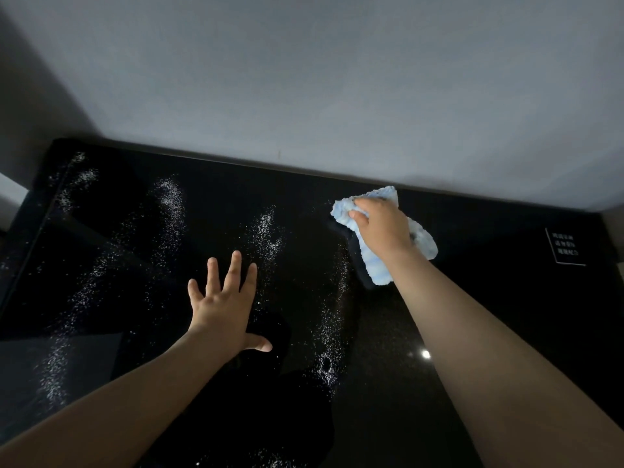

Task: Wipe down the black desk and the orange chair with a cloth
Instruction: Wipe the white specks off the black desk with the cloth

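Both hands work the black desk: my right hand grips the bunched blue cloth near the back wall to sweep white powder, while my left hand lies flat, fingers spread, bracing my reach.

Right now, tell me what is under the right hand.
The right hand presses a light blue cloth onto the black desk. The cloth sticks out on all sides. Whether white specks lie beneath it cannot be seen; the cloth covers that patch.
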`<state>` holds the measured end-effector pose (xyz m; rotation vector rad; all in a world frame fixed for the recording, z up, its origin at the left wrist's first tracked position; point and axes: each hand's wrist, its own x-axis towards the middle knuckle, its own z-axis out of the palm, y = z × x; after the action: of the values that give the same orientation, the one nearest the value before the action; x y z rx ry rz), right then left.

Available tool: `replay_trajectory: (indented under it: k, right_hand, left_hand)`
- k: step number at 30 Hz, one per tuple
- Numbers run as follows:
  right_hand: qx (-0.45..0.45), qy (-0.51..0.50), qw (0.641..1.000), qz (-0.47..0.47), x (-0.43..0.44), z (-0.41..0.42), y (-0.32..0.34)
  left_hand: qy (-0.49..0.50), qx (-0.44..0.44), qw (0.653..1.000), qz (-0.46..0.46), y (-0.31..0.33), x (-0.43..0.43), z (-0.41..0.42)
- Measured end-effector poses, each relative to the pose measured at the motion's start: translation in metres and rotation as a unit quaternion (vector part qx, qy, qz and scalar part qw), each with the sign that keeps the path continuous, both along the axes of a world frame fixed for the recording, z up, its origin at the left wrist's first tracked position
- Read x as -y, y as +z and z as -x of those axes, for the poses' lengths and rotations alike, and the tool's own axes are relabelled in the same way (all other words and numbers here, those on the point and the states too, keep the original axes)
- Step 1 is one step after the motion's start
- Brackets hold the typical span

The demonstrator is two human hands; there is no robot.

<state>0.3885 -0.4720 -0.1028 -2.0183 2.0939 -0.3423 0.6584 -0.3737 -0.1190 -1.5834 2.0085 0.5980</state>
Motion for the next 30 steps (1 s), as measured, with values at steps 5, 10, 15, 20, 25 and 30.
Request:
replay_trajectory:
  k: [5, 10, 15, 20, 25, 30]
  right_hand:
    - [0.0, 0.009, 1.0, -0.002, -0.022, -0.003, 0.0]
    - [-0.003, 0.003, 1.0, 0.002, -0.044, -0.005, -0.002]
    - [-0.012, -0.005, 1.0, -0.009, -0.067, -0.008, -0.005]
    - [-0.026, -0.005, 0.999, -0.031, -0.09, -0.009, -0.006]
    - [-0.024, -0.012, 0.999, -0.044, -0.116, -0.012, -0.007]
    - [-0.023, -0.015, 0.999, -0.042, -0.14, -0.016, -0.007]
  left_hand:
    - [0.001, -0.009, 1.0, 0.005, -0.002, -0.001, -0.002]
    - [-0.002, -0.008, 1.0, 0.012, -0.004, 0.0, -0.001]
    - [-0.009, -0.005, 1.0, 0.015, -0.006, 0.0, -0.002]
    - [-0.01, -0.003, 1.0, 0.013, -0.006, 0.001, -0.001]
    - [-0.012, 0.01, 1.0, 0.012, -0.003, 0.002, 0.001]
    - [-0.012, 0.007, 1.0, 0.009, 0.002, 0.001, 0.001]
